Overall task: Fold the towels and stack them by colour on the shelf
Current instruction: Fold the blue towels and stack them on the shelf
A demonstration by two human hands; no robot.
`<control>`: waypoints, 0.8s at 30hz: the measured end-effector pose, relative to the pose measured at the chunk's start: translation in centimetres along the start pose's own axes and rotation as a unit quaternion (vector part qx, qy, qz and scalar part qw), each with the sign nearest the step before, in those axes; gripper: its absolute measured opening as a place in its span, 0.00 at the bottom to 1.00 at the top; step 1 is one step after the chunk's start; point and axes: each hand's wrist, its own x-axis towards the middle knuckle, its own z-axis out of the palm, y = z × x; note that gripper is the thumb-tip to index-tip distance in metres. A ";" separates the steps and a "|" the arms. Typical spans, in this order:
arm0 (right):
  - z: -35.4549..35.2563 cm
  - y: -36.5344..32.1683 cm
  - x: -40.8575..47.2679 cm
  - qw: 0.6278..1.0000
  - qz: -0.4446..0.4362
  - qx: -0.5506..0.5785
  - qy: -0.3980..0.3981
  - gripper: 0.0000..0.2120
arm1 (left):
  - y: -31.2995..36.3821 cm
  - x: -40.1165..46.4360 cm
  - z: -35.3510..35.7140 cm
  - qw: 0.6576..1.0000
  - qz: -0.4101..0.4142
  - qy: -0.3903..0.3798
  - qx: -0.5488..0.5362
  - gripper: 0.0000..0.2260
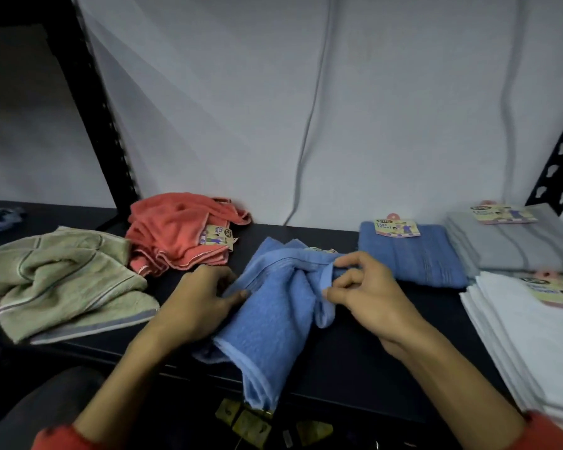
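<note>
The blue towel [273,306] lies bunched at the middle of the shelf [348,362], its lower end hanging over the front edge. The left hand [202,300] grips its left side with curled fingers, and the right hand [364,290] pinches a hemmed edge between thumb and fingers. The likeliest trouble is that overhang: if either hand lets go while the cloth is lifted or shaken flat, the weight of the dangling end could drag the towel off the shelf. The twisted middle is a second risk, since folding over it would trap a lump and leave a stack that leans. Just right of the blue towel sits a folded blue one [410,254] with a paper tag, the probable destination; a careless sweep of the right hand could knock it askew. Farther right of the blue towel are the grey stack [514,248] and the white stack [533,345], the latter reaching the shelf's front edge. To the left of it lie a crumpled coral towel [176,232] and a green heap [62,280], both unfolded. No bin or basket is in sight; the shelf alone holds everything.
</note>
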 end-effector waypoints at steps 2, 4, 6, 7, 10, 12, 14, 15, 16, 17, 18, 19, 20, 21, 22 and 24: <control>-0.4 -0.5 0.5 0.998 -0.028 0.022 0.053 0.17 | -0.7 1.1 -0.8 0.999 0.009 0.020 -0.038 0.10; -1.7 -1.8 1.0 0.989 -0.066 0.074 0.110 0.15 | -1.0 2.5 -2.2 0.996 -0.001 0.049 -0.078 0.08; -3.8 -3.1 1.5 0.974 -0.096 0.115 0.169 0.13 | -1.1 3.9 -3.6 0.990 -0.016 0.094 -0.107 0.11; -5.0 -3.6 1.6 0.968 -0.105 0.127 0.192 0.12 | -1.0 4.5 -4.1 0.987 -0.020 0.119 -0.102 0.15; -7.2 -4.1 1.5 0.966 -0.113 0.146 0.182 0.08 | -1.2 5.6 -4.0 0.987 -0.032 0.132 -0.090 0.22; -7.1 -3.4 0.8 0.985 -0.090 0.078 0.123 0.05 | -1.5 5.5 -3.1 0.987 -0.041 0.097 -0.121 0.21; -6.3 -2.2 -0.2 0.995 -0.047 -0.087 0.034 0.07 | -1.5 5.3 -2.6 0.983 -0.035 0.043 -0.174 0.17; -5.6 -1.7 -0.7 0.985 -0.031 -0.167 -0.013 0.10 | -1.3 5.0 -2.7 0.977 -0.028 0.007 -0.209 0.14; -5.0 -1.1 -1.2 0.973 -0.025 -0.226 -0.051 0.11 | -1.0 4.6 -3.0 0.968 -0.020 -0.032 -0.247 0.10; -4.4 -0.5 -1.5 0.963 -0.030 -0.258 -0.071 0.11 | -0.8 4.2 -3.4 0.957 -0.013 -0.068 -0.282 0.08; -4.0 0.1 -1.8 0.959 -0.042 -0.269 -0.072 0.09 | -0.6 3.9 -3.7 0.948 -0.006 -0.091 -0.304 0.07; -3.7 0.5 -1.9 0.961 -0.062 -0.263 -0.062 0.09 | -0.5 3.8 -4.0 0.946 0.002 -0.094 -0.310 0.06; -3.4 0.7 -1.9 0.969 -0.078 -0.229 -0.043 0.09 | -0.5 3.8 -4.0 0.954 0.012 -0.069 -0.291 0.04; -3.5 0.6 -1.7 0.981 -0.078 -0.175 -0.020 0.07 | -0.7 3.9 -4.0 0.969 0.025 -0.016 -0.244 0.03; -3.7 0.3 -1.6 0.991 -0.072 -0.111 0.006 0.04 | -0.9 4.1 -3.8 0.981 0.037 0.048 -0.182 0.03; -4.7 -1.0 -0.7 0.995 -0.058 -0.016 0.074 0.02 | -1.2 4.3 -3.6 0.980 0.045 0.162 -0.106 0.05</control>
